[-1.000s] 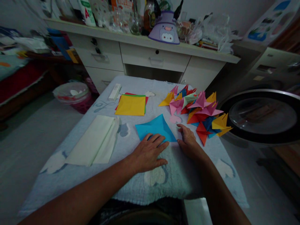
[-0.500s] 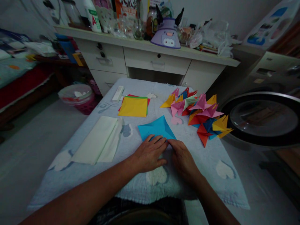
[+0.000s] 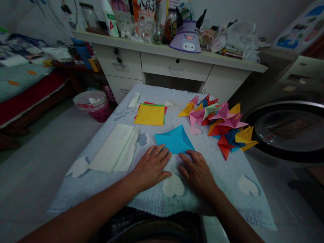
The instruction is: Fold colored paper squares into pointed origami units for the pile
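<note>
A blue sheet of origami paper (image 3: 177, 139), creased and folded along its near edge, lies on the cloth-covered table (image 3: 152, 200). My left hand (image 3: 153, 165) lies flat with its fingertips on the paper's near left edge. At the near right edge rests my right hand (image 3: 198, 168), its fingers apart and the fingertips touching the paper. Beyond the blue sheet is a stack of coloured paper squares (image 3: 150, 114), yellow on top. Several folded paper cranes (image 3: 222, 118) in pink, red, yellow and blue are heaped to the right.
A folded pale cloth (image 3: 113, 148) lies left of my hands, with a small white box (image 3: 134, 100) farther back. Behind the table stands a white cabinet (image 3: 174, 65) with jars and a purple visor (image 3: 186, 37). A washing machine (image 3: 291, 128) is at right, a pink bin (image 3: 92, 104) at left.
My hands have moved apart along the near edge of the blue paper, the left one to the left. More of the sheet shows now. The whole view has shifted slightly.
</note>
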A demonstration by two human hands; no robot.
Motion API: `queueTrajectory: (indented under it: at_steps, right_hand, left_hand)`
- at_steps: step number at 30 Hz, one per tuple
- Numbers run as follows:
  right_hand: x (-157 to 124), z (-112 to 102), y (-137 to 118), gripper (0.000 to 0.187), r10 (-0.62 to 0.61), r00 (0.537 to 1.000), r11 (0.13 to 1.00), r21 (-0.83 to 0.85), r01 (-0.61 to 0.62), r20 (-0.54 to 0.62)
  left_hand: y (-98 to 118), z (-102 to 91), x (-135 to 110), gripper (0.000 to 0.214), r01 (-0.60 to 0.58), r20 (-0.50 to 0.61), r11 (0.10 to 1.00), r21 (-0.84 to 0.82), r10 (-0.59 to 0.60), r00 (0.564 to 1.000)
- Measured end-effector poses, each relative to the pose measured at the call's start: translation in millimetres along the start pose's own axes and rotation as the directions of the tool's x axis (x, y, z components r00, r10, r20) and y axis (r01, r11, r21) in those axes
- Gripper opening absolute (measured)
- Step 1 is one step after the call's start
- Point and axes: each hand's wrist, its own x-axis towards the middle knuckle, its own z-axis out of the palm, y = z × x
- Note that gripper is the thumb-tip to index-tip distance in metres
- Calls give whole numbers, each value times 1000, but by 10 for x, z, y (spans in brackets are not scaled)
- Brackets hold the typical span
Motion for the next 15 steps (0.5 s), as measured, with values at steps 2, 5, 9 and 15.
queueTrajectory:
  at_steps: [2,5,9,15]
  right_hand:
    - [1,-5,-3,41,-2,1000,1000,-2,2,5]
    - [9,-28,-30,44,-1,1000,1000,-15,1,29]
    - [31,-62,-83,48,0,998,999,-54,4,63]
    - [117,-91,-154,55,8,995,995,-102,2,98]
  left_hand:
    - [-7,-26,-31,59,22,10,1000,4,-22,1000]
    - [1,-60,-45,57,41,15,999,0,-41,999]
    - [9,-93,-65,58,57,12,998,8,-57,998]
    - [6,-136,-139,55,110,23,994,14,-110,994]
